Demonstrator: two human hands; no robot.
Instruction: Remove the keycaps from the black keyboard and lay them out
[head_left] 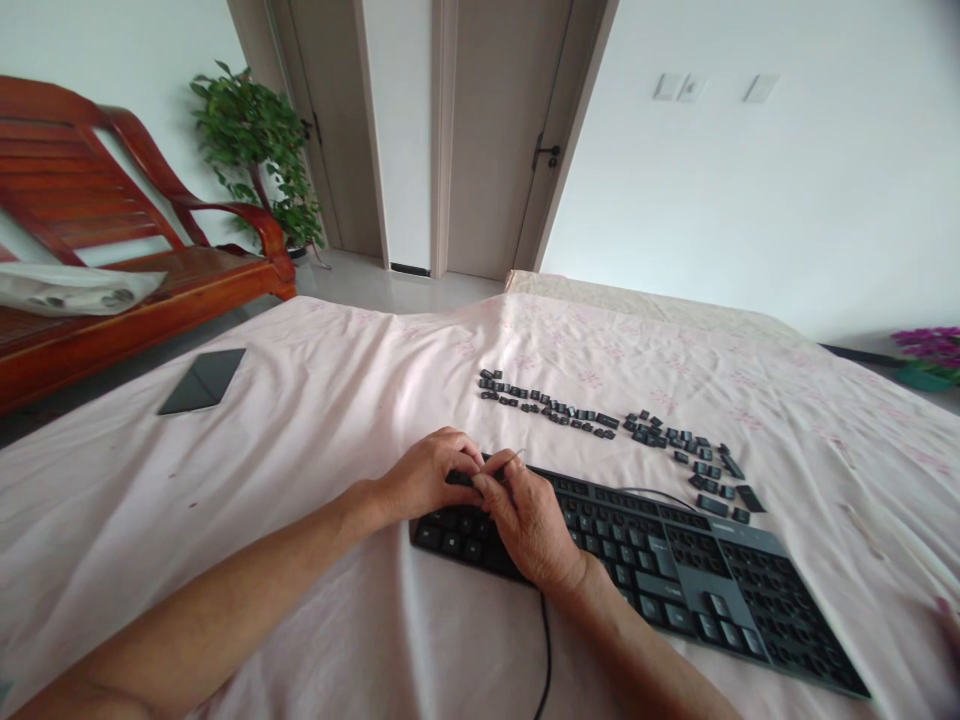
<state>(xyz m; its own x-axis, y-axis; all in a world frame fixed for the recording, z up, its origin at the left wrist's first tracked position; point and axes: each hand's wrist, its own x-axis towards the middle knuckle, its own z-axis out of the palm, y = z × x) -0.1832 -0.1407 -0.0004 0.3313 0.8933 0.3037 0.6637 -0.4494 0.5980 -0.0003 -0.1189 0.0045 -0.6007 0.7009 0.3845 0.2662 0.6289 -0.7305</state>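
A black computer keyboard (679, 560) lies at a slant on the pink cloth, its near left part under my hands. My left hand (429, 474) is closed, with curled fingers on the keyboard's far left corner. My right hand (531, 515) is closed in a pinch beside it, the two hands' fingertips meeting. A thin wire-like line shows by the right fingers; what they pinch is mostly hidden. The number pad and the block left of it are bare of keycaps, while letter keys are still seated. Loose black keycaps (555, 405) lie in rows beyond the keyboard, with more keycaps (667, 435) to the right.
A dark-screened phone or tablet (204, 381) lies at the left on the wrinkled cloth (337, 390). A black cable (546, 650) runs toward me from under the keyboard. A wooden bench (150, 270), a potted plant (255, 150) and doors (499, 140) stand beyond.
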